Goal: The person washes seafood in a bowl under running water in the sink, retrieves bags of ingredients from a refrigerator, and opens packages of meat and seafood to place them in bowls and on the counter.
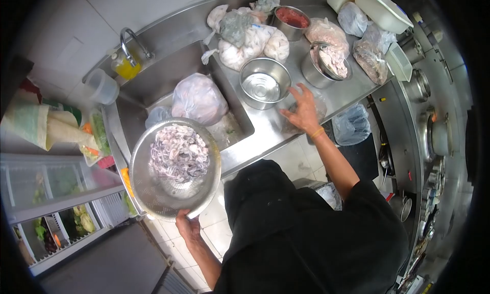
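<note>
My left hand (188, 225) grips the near rim of a large perforated metal colander (178, 198), tilted over the sink's front left corner. Chopped whitish and purple seafood (179, 154) lies inside it. My right hand (303, 110) is spread, fingers apart, just right of an empty round steel pot (264, 84) on the counter; whether a fingertip touches the rim I cannot tell. Under that hand lies a clear plastic bag (316, 106), partly hidden. Farther right, a steel pot (317, 74) contains a smaller bowl with pale meat (333, 59).
Behind the colander, the sink (153, 92) has a filled bag (199, 98) in it, with the faucet (133, 41) behind. Bags of food (247, 44) and a pot of red mince (292, 17) line the counter's back. A bin (351, 124) stands below the counter's front edge.
</note>
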Motion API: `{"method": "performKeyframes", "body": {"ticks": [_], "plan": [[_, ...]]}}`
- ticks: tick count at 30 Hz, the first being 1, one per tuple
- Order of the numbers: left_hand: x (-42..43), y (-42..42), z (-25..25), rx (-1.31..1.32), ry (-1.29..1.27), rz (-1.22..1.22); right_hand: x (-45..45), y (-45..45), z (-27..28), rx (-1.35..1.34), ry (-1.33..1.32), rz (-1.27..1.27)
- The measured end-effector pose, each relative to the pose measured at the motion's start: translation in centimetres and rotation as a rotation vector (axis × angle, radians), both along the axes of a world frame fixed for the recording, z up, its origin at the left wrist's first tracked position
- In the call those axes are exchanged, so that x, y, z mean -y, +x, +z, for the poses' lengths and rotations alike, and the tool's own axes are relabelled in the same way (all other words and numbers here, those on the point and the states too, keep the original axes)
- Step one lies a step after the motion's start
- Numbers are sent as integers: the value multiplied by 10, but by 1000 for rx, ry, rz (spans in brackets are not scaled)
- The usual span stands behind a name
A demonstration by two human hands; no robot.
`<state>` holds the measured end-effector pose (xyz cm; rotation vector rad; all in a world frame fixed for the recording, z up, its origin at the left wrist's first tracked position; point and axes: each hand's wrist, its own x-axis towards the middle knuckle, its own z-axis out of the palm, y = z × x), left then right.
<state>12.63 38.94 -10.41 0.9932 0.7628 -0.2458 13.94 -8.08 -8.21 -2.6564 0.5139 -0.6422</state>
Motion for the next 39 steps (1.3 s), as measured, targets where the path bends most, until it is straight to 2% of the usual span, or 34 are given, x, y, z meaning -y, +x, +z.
{"method": "performKeyframes", "body": {"ticks": [3, 6, 9, 12, 13, 15, 24, 27, 30, 33, 34, 39], "plan": [[11, -2, 8, 52, -47, 26, 15, 18, -18, -54, 115, 201], [23, -15, -1, 79, -22, 85, 49, 20, -28, 62, 134, 227], [44, -26, 14, 115, 15, 121, 67, -3, -6, -16, 26, 186], [49, -35, 14, 92, 22, 144, 66, -35, -10, -168, -258, 355], [60, -32, 20, 49, 17, 136, 72, -33, -25, -105, -190, 361], [55, -43, 16, -2, 1, 135, 80, -40, -44, -115, -147, 294], [48, -84, -32, -107, -16, 172, 79, -19, -47, -158, -120, 194], [51, -57, -11, -44, -40, 163, 65, -2, -37, -174, -43, 159], [58, -70, -27, -47, -35, 118, 80, -15, -56, -121, -111, 117], [54, -77, -32, -23, -5, 80, 75, -19, -47, -82, -145, 71], [5, -41, -8, -50, -18, 32, 30, 5, -22, -117, -155, 53], [18, -42, 11, -78, -15, -6, 40, -10, -19, 9, -186, 47]]}}
